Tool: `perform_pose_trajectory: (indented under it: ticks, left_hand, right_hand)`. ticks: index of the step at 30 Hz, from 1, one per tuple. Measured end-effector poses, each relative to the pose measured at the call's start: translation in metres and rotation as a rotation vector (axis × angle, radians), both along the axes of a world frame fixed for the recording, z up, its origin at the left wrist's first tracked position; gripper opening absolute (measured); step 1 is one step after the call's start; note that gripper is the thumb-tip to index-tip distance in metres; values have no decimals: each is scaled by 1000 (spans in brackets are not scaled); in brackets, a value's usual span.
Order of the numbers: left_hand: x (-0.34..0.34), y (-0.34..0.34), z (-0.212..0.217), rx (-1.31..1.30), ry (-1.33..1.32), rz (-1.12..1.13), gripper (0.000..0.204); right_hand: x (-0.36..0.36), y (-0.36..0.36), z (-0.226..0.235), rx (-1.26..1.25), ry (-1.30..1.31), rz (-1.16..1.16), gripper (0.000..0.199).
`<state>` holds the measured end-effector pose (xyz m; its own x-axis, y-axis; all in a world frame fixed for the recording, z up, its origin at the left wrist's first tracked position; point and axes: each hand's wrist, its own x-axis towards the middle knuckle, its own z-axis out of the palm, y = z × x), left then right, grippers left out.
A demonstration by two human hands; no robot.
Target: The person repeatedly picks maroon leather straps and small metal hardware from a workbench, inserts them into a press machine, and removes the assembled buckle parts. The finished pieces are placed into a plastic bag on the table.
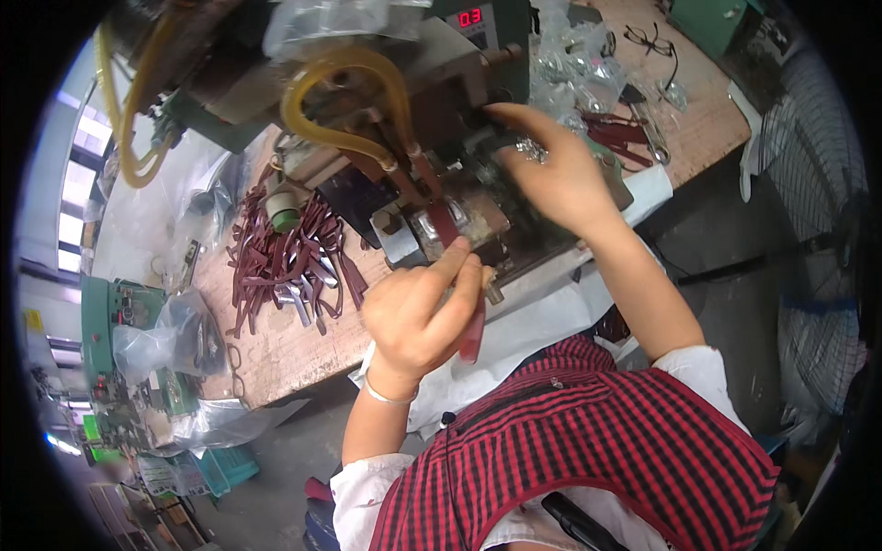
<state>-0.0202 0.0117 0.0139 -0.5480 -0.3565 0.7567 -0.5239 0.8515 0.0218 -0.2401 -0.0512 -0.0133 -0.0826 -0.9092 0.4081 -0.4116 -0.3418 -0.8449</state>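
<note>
My left hand [415, 317] pinches a flat dark red strip [472, 338], which looks like an eyeglass temple piece. Its far end lies in the metal fixture [424, 230] of a bench machine [404, 101]; the near end sticks out below my fingers. Over the fixture hang two reddish-brown bars joined to a looped yellow tube [344, 60]. Further right, my right hand [562, 174] is beside the machine's dark parts, thumb and forefinger apart. Small shiny metal bits [530, 149] show between them. Its other fingers are hidden, and the hand is slightly blurred.
A heap of dark red strips [285, 257] lies left of the machine on the wooden table [303, 363]. More strips [617, 138], plastic bags [574, 69] and eyeglasses [648, 39] lie at far right. A caged fan [813, 138] stands right; a green machine [99, 321] stands left.
</note>
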Motion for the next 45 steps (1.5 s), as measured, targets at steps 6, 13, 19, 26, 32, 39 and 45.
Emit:
perform_pose_trajectory:
  ticks: [6, 13, 19, 26, 32, 39, 45]
  left_hand:
    - [3, 0, -11, -40, 62, -80, 26]
    - [0, -10, -33, -147, 123, -49, 21]
    - [26, 35, -38, 94, 226, 74, 20]
    - [124, -19, -48, 181, 282, 825, 12]
    - [127, -66, -134, 570, -147, 1258, 36]
    - [170, -44, -128, 623, -340, 925, 14]
    - [169, -41, -99, 574, -267, 891, 20]
  right_hand:
    - [-78, 13, -91, -91, -151, -348, 37]
    - [-52, 55, -68, -95, 704, -451, 27]
    - [-32, 23, -79, -134, 597, -466, 13]
    - [-39, 19, -78, -179, 483, -483, 11]
    - [-32, 2, -74, -167, 369, -384, 12]
    - [-80, 62, -90, -12, 72, -485, 14]
    - [-16, 51, -17, -56, -122, -48, 17]
